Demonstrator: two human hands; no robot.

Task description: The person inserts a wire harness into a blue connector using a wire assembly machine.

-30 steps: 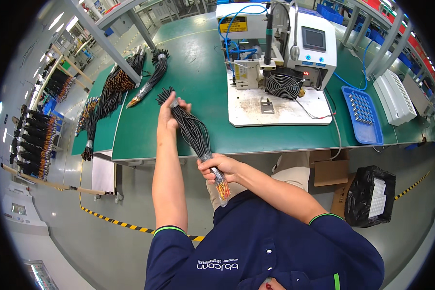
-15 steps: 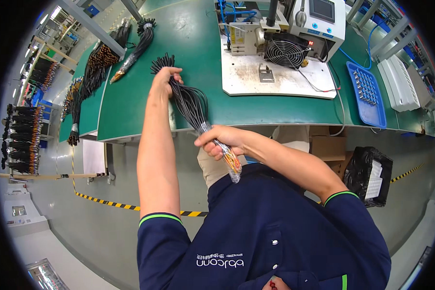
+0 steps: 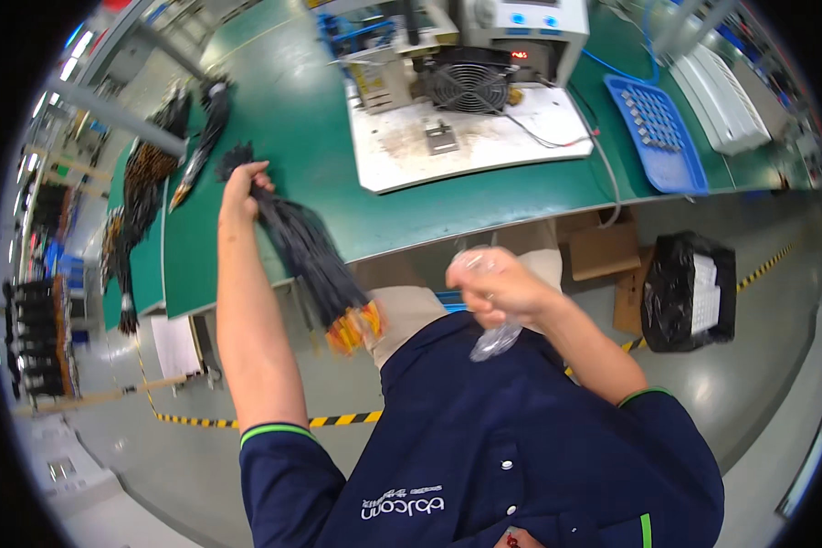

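My left hand is closed round a bundle of black cables near its dark-tipped upper end, above the front part of the green table. The bundle slants down to the right past the table edge. Its orange and yellow wire ends are bare of wrapping and fan out, blurred by motion. To the right of it, in front of my body, my right hand grips a crumpled clear plastic sleeve, which pokes out above and below the fist. A gap separates the sleeve from the cables.
A machine with a black fan stands on a white base plate on the green table. Right of it lies a blue tray of small metal parts. More cable bundles lie at left. A black-lined bin stands below right.
The clear sleeve has come off the wire ends and is in my right hand, which has moved right. The wire ends have spread, and the bundle has shifted left in view.
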